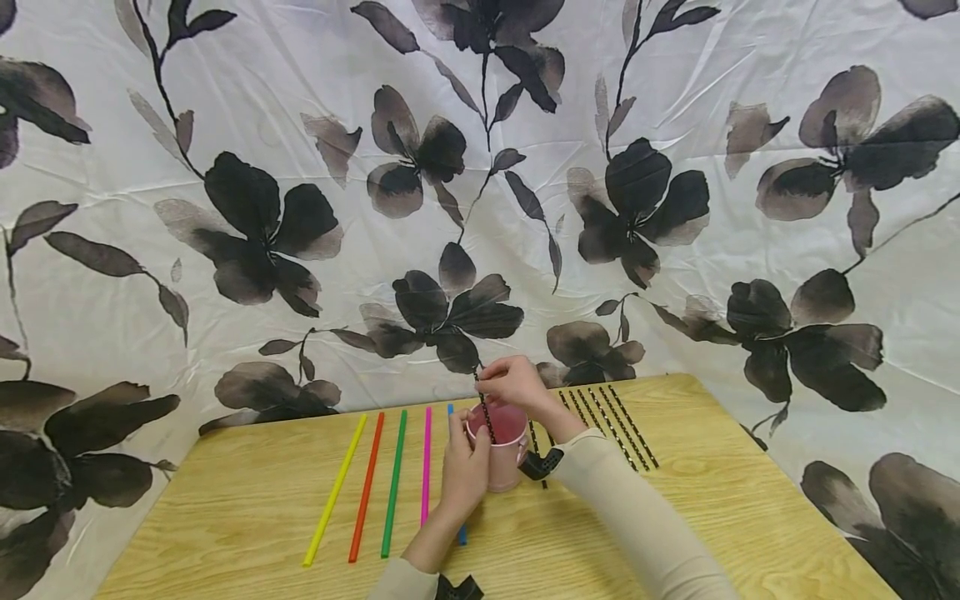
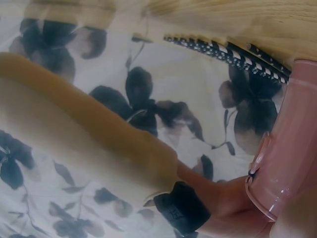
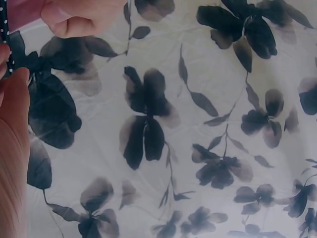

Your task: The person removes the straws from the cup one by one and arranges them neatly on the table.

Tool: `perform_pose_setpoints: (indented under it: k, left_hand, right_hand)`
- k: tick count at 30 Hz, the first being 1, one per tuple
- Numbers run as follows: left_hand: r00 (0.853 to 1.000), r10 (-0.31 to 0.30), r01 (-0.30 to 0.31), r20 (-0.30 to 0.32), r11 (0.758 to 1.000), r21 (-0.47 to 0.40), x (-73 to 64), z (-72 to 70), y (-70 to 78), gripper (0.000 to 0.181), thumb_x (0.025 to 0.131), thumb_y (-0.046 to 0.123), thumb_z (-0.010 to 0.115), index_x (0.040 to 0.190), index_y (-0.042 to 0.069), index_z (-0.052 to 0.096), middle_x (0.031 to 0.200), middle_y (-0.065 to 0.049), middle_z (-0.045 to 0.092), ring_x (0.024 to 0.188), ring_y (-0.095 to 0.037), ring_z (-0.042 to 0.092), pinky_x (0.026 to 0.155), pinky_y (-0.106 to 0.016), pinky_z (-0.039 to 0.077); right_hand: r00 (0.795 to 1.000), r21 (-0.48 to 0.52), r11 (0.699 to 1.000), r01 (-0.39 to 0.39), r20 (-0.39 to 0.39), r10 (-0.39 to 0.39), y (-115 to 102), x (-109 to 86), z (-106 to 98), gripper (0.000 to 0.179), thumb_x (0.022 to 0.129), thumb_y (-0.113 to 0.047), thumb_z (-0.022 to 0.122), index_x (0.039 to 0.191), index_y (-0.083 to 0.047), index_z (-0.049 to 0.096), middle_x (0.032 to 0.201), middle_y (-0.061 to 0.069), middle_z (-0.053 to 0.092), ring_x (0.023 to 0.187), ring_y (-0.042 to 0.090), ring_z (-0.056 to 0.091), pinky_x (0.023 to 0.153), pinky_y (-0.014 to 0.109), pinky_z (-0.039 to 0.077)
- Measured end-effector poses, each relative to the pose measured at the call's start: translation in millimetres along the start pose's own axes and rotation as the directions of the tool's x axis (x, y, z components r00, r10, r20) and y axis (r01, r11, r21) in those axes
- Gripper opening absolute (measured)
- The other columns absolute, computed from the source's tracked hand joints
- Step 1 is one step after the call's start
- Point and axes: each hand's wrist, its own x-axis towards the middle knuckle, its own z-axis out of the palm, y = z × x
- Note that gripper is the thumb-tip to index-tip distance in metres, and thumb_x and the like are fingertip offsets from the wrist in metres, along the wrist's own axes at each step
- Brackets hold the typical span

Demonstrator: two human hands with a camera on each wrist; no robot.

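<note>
A pink cup (image 1: 504, 475) with a small side handle stands upright on the table. My left hand (image 1: 465, 468) holds it around its left side, fingers at the rim. Above the cup, my right hand (image 1: 517, 385) pinches a black straw with white dots (image 1: 485, 407) near its upper end. The straw's lower end is inside the cup, leaning slightly. From the left wrist the cup (image 2: 294, 134) appears at the right edge. The right wrist view catches the dotted straw (image 3: 4, 29) between thumb and fingers, with the left hand (image 3: 81, 20) beyond at the cup.
Left of the cup lie yellow (image 1: 336, 490), red (image 1: 367, 487), green (image 1: 394, 483) and pink (image 1: 427, 462) straws, plus a blue straw (image 1: 462, 533) partly behind the left hand. Several black patterned straws (image 1: 621, 427) lie to the right. A floral cloth (image 1: 465, 208) hangs behind the wooden table (image 1: 225, 500).
</note>
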Motion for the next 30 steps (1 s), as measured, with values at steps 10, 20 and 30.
perform_pose_setpoints:
  k: [10,20,30]
  left_hand:
    - [1.000,0.013,-0.013,0.012,1.000,0.007,-0.5,-1.0,-1.4,0.021,0.091,0.027,0.045,0.109,0.019,0.039,0.067,0.000,0.042,0.054,-0.012,0.039,0.043,-0.027,0.033]
    - [1.000,0.003,-0.003,0.014,1.000,0.003,-0.4,-1.7,-0.1,0.023,0.091,0.032,0.044,0.109,0.019,0.039,0.068,0.000,0.043,0.056,-0.013,0.040,0.044,-0.028,0.034]
    - [1.000,0.027,-0.027,0.003,0.999,0.018,-0.6,-0.9,-1.9,0.023,0.090,0.030,0.045,0.109,0.019,0.039,0.067,0.001,0.042,0.055,-0.012,0.039,0.045,-0.028,0.034]
  right_hand:
    - [1.000,-0.009,1.000,-0.011,-0.007,0.011,3,1.0,6,0.019,0.073,-0.006,0.069,0.089,0.003,0.064,0.073,0.010,0.065,0.059,0.025,0.063,0.053,0.033,0.051]
    - [0.999,-0.027,1.000,-0.009,-0.034,0.008,2,1.5,5,0.023,0.073,-0.012,0.071,0.092,0.000,0.065,0.075,0.008,0.065,0.060,0.020,0.062,0.052,0.031,0.051]
    - [0.998,0.129,0.992,0.003,-0.058,0.005,-22,-2.7,-12,0.025,0.076,-0.013,0.068,0.097,0.000,0.063,0.086,0.011,0.064,0.077,0.029,0.062,0.064,0.039,0.051]
